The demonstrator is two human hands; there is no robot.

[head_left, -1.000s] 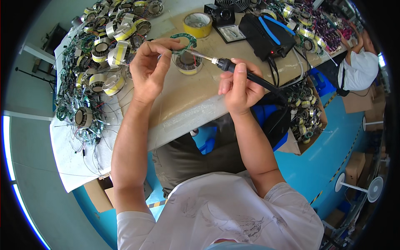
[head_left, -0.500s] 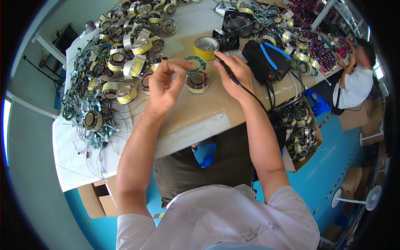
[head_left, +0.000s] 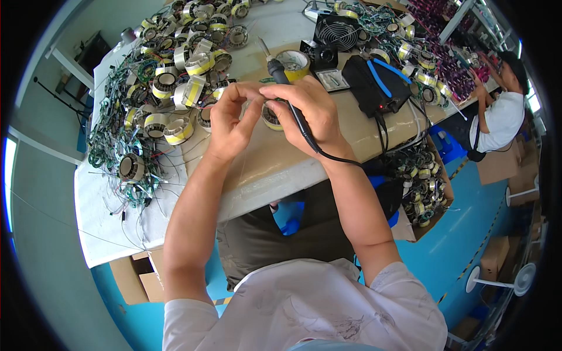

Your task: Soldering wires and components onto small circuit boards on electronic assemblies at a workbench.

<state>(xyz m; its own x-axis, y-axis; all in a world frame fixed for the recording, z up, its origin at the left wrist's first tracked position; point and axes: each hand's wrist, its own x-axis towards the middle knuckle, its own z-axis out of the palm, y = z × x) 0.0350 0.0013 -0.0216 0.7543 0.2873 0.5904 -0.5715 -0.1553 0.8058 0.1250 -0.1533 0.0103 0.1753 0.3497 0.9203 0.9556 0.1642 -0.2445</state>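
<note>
My right hand [head_left: 307, 114] grips a black soldering iron [head_left: 283, 81], its metal tip pointing up and away and its cable running back over my wrist. My left hand [head_left: 230, 120] is raised beside it, thumb and forefinger pinched together at the fingertips of the right hand, apparently on a thin wire I cannot make out. Just beyond and partly hidden by both hands lies a round wound coil [head_left: 270, 117] on the brown table top [head_left: 275, 167].
A heap of yellow-taped coils with loose wires [head_left: 170, 88] fills the left of the table. A yellow tape roll [head_left: 294, 63], small black fan [head_left: 340, 32] and black soldering station [head_left: 374, 88] stand behind. A box of coils [head_left: 418, 181] sits at right. Another person [head_left: 497, 117] works at far right.
Both hands have come together over the coil. The soldering iron has swung from pointing left across the table to pointing up and away, and the view has shifted toward the table.
</note>
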